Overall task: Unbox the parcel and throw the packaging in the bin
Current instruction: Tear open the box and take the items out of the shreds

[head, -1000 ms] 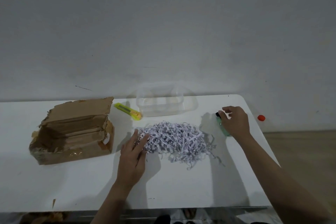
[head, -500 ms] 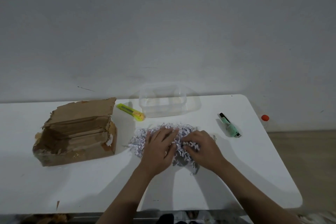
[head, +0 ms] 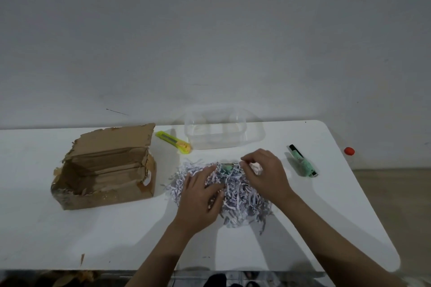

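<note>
I rest my left hand [head: 201, 196] flat on the shredded paper [head: 235, 196] heaped mid-bench, while my right hand [head: 264, 173] pinches strands at its far edge. The torn cardboard box [head: 105, 168] lies open toward the bench's left edge, nearer my left hand.
</note>
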`<state>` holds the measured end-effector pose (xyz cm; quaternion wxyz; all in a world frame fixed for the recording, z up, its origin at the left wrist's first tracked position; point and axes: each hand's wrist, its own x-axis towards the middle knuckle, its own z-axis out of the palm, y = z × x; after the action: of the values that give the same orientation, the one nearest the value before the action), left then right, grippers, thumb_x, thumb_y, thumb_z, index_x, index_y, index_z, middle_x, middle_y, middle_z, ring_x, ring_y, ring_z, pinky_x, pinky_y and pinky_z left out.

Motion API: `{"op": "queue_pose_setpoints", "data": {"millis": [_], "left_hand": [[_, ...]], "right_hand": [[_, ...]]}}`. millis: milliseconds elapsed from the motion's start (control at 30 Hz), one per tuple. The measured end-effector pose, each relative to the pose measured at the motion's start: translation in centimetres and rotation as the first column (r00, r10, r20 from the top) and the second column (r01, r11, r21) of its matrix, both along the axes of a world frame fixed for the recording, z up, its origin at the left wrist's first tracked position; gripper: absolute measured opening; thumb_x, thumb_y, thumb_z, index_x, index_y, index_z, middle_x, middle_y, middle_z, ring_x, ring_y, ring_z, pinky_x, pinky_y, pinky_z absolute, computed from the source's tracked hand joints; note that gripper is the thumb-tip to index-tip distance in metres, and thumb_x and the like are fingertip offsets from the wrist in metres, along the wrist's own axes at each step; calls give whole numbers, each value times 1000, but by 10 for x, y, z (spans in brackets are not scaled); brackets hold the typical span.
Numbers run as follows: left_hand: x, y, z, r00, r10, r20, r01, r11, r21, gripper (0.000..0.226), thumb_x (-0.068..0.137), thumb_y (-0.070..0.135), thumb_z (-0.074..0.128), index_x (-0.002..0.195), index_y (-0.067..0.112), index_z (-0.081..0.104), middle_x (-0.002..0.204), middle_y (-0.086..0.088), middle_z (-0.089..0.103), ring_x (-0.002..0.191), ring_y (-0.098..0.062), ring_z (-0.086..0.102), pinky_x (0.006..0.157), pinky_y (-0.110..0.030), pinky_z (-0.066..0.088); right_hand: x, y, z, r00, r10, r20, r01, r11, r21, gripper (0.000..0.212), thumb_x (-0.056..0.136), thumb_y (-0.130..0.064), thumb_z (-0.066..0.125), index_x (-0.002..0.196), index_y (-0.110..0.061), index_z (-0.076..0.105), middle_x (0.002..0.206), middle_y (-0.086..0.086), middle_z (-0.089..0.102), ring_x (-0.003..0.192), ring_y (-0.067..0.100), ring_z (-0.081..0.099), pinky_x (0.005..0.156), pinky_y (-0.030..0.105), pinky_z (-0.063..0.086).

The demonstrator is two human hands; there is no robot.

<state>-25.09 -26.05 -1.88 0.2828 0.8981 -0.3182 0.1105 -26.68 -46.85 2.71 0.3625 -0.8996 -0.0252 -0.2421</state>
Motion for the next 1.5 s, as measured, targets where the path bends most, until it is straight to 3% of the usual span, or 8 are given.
{"op": "queue_pose_setpoints", "data": {"millis": [233, 333, 533, 667, 833, 1067, 1267, 1500], "left_hand": [[-2, -2, 11, 992, 86, 88, -79, 993, -88, 25, 89, 29, 49, 110, 21, 60, 127, 1, 59, 125, -14, 47, 109, -54, 28], [5, -4, 15, 988, 149, 31, -149, 989, -13, 39, 91, 38, 43, 127, 25, 53, 142, 2, 47, 135, -15, 37, 113, -51, 16], [8, 2, 0, 982, 180, -64, -175, 981, 79, 46, 93, 46, 35, 133, 27, 49, 146, 5, 43, 136, -15, 36, 113, -53, 13], [5, 9, -14, 981, 187, -59, -181, 979, 96, 43, 93, 42, 38, 129, 25, 53, 139, 4, 51, 132, -16, 42, 111, -56, 22], [4, 9, -18, 979, 200, -29, -197, 977, 84, 43, 91, 39, 40, 128, 21, 54, 135, 1, 55, 129, -17, 45, 111, -48, 16], [3, 10, -18, 979, 202, -16, -200, 976, 91, 43, 91, 39, 40, 125, 19, 57, 132, 1, 57, 127, -18, 49, 109, -48, 16], [3, 9, -18, 978, 211, -8, -209, 973, 93, 43, 91, 40, 40, 124, 19, 58, 132, 1, 58, 126, -18, 50, 108, -50, 21], [3, 11, -21, 975, 224, 3, -223, 970, 97, 45, 92, 42, 38, 125, 19, 59, 133, 1, 57, 126, -17, 49, 109, -48, 22]], "right_hand": [[51, 10, 15, 905, 177, -387, -138, 982, 125, 17, 83, -18, 69, 98, -13, 72, 97, 2, 72, 82, 10, 62, 75, 16, 48], [61, 10, 14, 800, 228, -554, -229, 971, 69, 28, 78, -22, 73, 105, -15, 70, 103, 1, 71, 85, 10, 61, 72, 18, 48], [68, 10, 16, 703, 241, -669, -296, 955, 33, 37, 74, -16, 78, 109, -9, 66, 103, 6, 71, 83, 10, 63, 74, 19, 50], [65, 9, 19, 743, 176, -645, -295, 952, -80, 50, 70, -20, 78, 116, -11, 62, 104, 3, 63, 87, 15, 61, 75, 24, 48], [57, 5, 18, 829, 175, -531, -223, 974, -28, 32, 70, -17, 75, 100, -18, 65, 97, 0, 51, 84, 15, 57, 70, 19, 45], [48, 2, 22, 940, 109, -324, -104, 994, 34, 46, 67, -32, 78, 108, -33, 57, 91, -15, 63, 92, 15, 57, 83, 36, 43], [43, -3, 35, 967, 165, -193, -87, 931, 355, 45, 67, -13, 82, 101, -18, 53, 93, -1, 67, 79, -1, 61, 72, 9, 45], [34, -42, 52, 978, 37, -203, 123, 683, 719, 50, 71, 1, 77, 114, -15, 58, 98, 12, 66, 82, 20, 64, 76, 29, 53]]}}
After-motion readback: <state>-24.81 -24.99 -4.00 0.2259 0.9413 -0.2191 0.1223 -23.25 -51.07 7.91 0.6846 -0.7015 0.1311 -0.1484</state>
